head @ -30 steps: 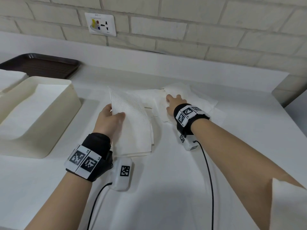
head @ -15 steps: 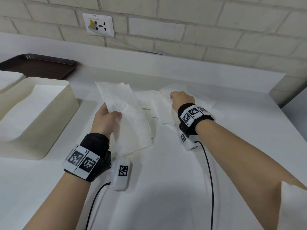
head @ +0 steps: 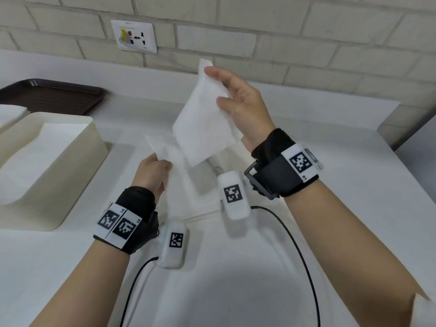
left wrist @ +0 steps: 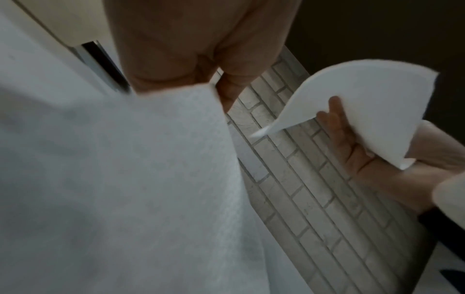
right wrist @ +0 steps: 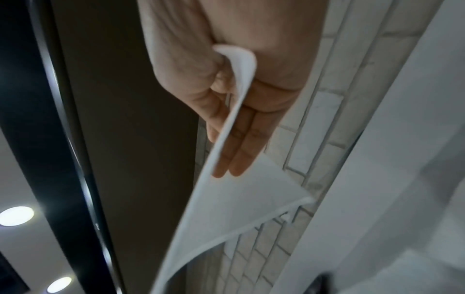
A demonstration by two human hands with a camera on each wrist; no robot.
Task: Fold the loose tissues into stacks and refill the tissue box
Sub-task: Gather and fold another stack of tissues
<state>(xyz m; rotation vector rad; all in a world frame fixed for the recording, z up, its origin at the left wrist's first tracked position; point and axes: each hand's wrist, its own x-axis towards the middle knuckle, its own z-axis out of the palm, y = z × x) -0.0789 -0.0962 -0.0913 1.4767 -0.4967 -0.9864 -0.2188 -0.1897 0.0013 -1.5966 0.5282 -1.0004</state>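
Note:
My left hand grips the top edge of a folded stack of white tissues, whose lower end reaches the counter. In the left wrist view this stack of tissues fills the left side below my curled fingers. My right hand is raised above the counter and pinches a single folded tissue between thumb and fingers. The right wrist view shows that tissue running between my thumb and straight fingers. The cream tissue box stands open at the left with white tissues inside.
A dark brown tray lies at the back left beyond the box. The white counter ends at a raised ledge under a brick wall with a socket plate. Black cables trail from both wrist units.
My right hand picked a tissue off the loose pile on the counter and lifted it up, palm turned left. My left hand kept its hold on the stack and shifted a little.

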